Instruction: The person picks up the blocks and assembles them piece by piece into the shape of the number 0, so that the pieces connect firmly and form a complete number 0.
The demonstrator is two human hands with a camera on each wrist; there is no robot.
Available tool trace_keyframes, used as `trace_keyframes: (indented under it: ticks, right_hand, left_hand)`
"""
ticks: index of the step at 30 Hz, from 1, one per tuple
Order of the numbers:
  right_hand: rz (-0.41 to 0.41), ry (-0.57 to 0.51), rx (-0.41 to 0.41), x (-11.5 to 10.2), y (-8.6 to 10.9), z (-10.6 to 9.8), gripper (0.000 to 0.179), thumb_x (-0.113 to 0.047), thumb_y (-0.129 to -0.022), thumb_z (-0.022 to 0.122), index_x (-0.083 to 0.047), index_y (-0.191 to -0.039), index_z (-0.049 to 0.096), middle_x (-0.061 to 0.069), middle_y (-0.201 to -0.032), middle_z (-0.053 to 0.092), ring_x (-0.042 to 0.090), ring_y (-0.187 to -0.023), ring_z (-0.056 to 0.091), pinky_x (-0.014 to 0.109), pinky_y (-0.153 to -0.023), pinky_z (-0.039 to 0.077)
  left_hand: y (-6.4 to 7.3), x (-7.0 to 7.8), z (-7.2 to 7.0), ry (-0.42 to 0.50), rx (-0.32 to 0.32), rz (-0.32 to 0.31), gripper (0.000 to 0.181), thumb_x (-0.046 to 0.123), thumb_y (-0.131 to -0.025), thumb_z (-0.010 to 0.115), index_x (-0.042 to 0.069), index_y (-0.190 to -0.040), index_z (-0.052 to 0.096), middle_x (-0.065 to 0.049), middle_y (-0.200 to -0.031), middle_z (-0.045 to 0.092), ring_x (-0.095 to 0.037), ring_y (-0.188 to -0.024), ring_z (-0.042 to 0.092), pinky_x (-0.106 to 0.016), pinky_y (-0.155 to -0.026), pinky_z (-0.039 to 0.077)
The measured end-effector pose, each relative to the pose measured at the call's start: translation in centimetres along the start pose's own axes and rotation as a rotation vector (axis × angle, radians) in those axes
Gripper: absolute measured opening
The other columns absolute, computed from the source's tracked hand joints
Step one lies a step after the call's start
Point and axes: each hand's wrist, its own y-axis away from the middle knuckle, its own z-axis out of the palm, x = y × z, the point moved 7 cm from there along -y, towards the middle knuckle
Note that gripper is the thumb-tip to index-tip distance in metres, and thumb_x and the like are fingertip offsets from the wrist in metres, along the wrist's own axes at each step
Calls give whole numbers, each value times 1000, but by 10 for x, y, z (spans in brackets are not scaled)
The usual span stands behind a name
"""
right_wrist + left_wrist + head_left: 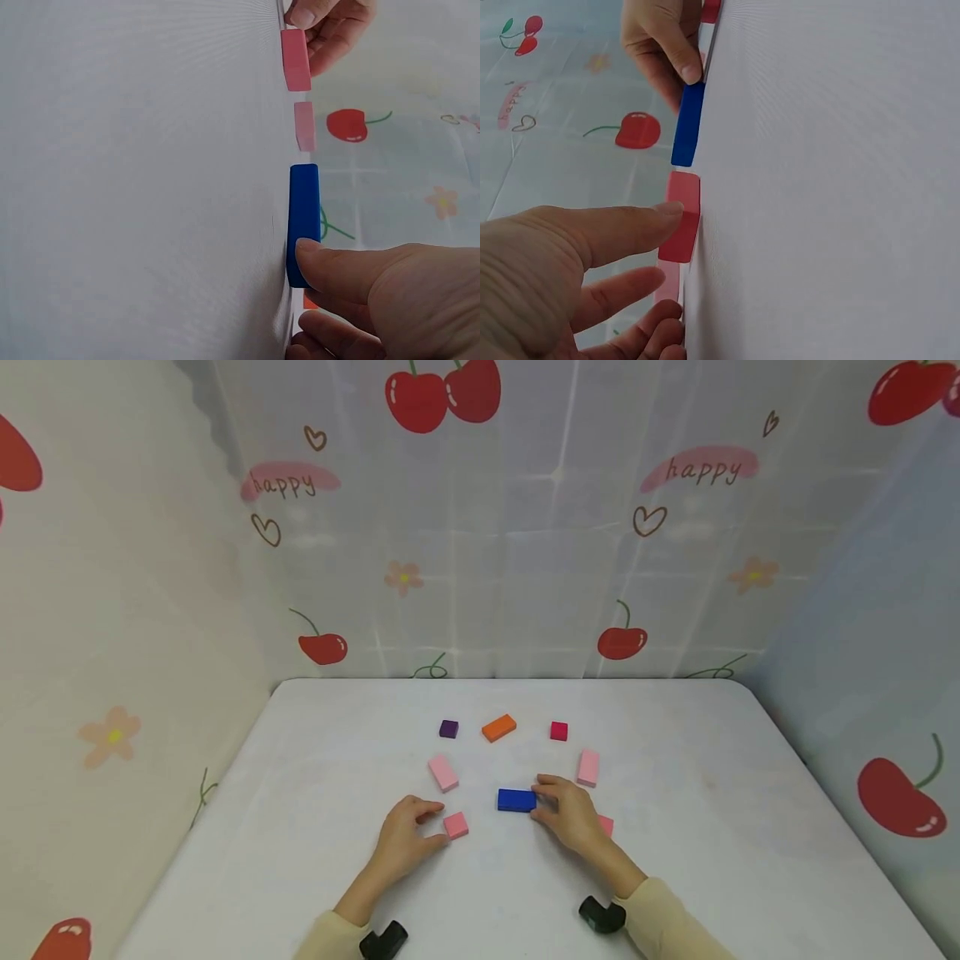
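Observation:
On the white table, my right hand [567, 812] holds the right end of a long blue block [516, 801] between thumb and fingers. The right wrist view has the thumb lying against the near side of the blue block [304, 210]. My left hand [405, 837] is beside a small pink block [455, 825], its thumb and fingers spread apart. Seen from the left wrist, that thumb overlaps the face of the pink block [681, 232]; whether it touches cannot be told. Behind the left hand lies a light pink block [443, 773].
Farther back lie a purple block [448, 729], an orange block [498, 727] and a red block [558, 732]. A light pink block [588, 768] lies beyond the right hand, and another pink block [606, 825] is partly hidden by it. Printed curtains surround the table [300, 760].

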Motion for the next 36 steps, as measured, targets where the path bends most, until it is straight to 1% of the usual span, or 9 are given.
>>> trace_keyframes:
  ticks: [5, 10, 14, 18, 24, 30, 36]
  right_hand:
    - [3, 8, -13, -1, 1, 2, 35, -3, -79, 78, 3, -112, 71, 17, -128, 64, 37, -125, 56, 50, -104, 43]
    - [8, 17, -23, -3, 1, 2, 34, -3, -79, 78, 2, -113, 72, 17, -129, 63, 37, -125, 55, 50, -104, 43]
    - [4, 34, -52, -7, 3, 2, 34, -5, -80, 78, 0, -113, 72, 17, -130, 62, 38, -126, 55, 51, -103, 43]
    - [7, 41, -93, -11, 8, 4, 34, -5, -80, 78, -1, -113, 72, 17, -133, 61, 38, -127, 54, 51, -102, 44]
    - [3, 71, -151, -19, 16, 8, 35, -7, -79, 79, -2, -113, 73, 16, -133, 61, 37, -128, 53, 51, -102, 44]
    - [-21, 83, -159, -27, 24, 10, 33, -4, -78, 79, -1, -110, 73, 17, -131, 62, 38, -126, 55, 53, -103, 43]
    - [-37, 103, -196, -36, 36, 11, 32, -2, -76, 79, 1, -108, 73, 18, -132, 61, 39, -125, 55, 54, -102, 43]
  left_hand:
    - [-2, 1, 4, -46, -2, -10, 34, 17, -65, 90, 9, -95, 76, 0, -88, 60, -13, -83, 52, -27, -73, 44]
    - [-2, 2, 5, -71, 10, -16, 28, 17, -65, 90, 10, -88, 76, 1, -85, 57, -12, -81, 49, -27, -72, 41]
    - [-2, 2, 5, -66, 13, -19, 27, 17, -66, 89, 10, -88, 76, 2, -85, 56, -12, -81, 49, -27, -72, 41]
    - [-1, 3, 5, -58, 7, -17, 27, 17, -68, 88, 8, -90, 76, 2, -86, 57, -13, -83, 51, -27, -73, 42]
    - [1, 4, 8, -48, -17, -28, 26, 17, -71, 86, 8, -93, 75, 2, -83, 60, -9, -76, 50, -23, -68, 42]
    - [2, 6, 8, -38, -38, -38, 26, 18, -72, 86, 8, -92, 74, 3, -80, 60, -9, -73, 48, -22, -66, 40]
    - [6, 11, 11, -46, -80, -30, 26, 19, -70, 86, 8, -90, 72, 3, -78, 59, -9, -71, 47, -22, -65, 38]
